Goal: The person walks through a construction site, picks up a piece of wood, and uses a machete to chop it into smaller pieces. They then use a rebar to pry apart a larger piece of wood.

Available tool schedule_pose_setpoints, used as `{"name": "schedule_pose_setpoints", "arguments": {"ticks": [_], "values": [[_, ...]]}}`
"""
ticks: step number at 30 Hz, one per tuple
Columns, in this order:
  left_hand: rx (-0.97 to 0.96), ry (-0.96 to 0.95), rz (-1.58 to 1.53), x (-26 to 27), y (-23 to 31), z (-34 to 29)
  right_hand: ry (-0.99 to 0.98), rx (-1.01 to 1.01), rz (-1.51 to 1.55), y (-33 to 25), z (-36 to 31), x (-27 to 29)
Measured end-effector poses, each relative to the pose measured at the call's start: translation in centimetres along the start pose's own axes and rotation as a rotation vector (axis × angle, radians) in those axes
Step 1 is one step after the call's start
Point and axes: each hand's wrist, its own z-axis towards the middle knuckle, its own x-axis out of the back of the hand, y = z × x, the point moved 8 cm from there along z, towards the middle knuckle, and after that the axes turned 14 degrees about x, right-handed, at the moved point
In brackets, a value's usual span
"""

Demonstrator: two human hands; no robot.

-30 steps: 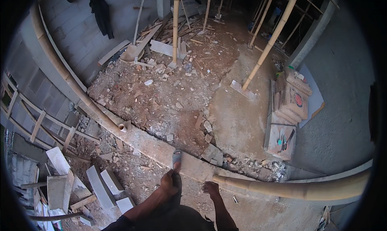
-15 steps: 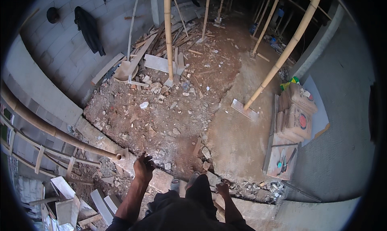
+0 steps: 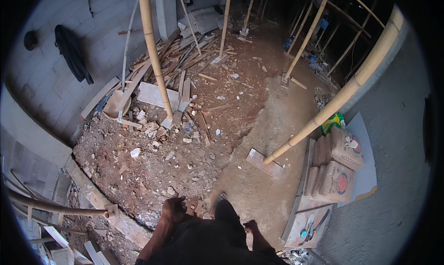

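My left hand hangs low in front of my body, its fingers curled in, with nothing seen in them. Beneath it lies the rubble-strewn earth. On the other side, my right hand hangs beside my dark-trousered leg, small in view, with its fingers curled in and no object showing. It is over the smooth tan ground strip. One sandalled foot shows ahead of my knee. Neither hand touches anything around it.
Bamboo props rise from boards. Stacked brown sacks stand at right, behind a board with hand tools. Scrap timber is piled far left; a dark jacket hangs on the block wall. A concrete kerb edges the earth.
I have moved forward, and the kerb and loose boards have slid back and leftward in view. The sacks and the near bamboo prop are closer. Both hands stay low at my sides.
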Motion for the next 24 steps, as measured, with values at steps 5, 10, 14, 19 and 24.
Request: {"name": "schedule_pose_setpoints", "arguments": {"ticks": [5,10,14,19,24], "values": [[-0.013,-0.040,-0.143,-21.3,8.8,-0.3,0.446,0.393,-0.016,-30.1,13.0,21.7],[-0.106,0.198,-0.088,-22.3,15.5,13.2,0.408,0.683,0.221,-56.7,21.0,31.7],[-0.122,0.093,0.196,-31.0,20.5,26.8,0.405,0.727,0.313,-61.3,32.1,35.8],[0.096,-0.229,-0.086,-48.6,28.0,41.8,0.270,0.706,-0.623,-52.1,43.4,36.3],[-0.032,-0.109,0.109,-59.5,44.0,52.5,0.013,-0.092,-0.040,-42.0,45.5,32.8]]}}
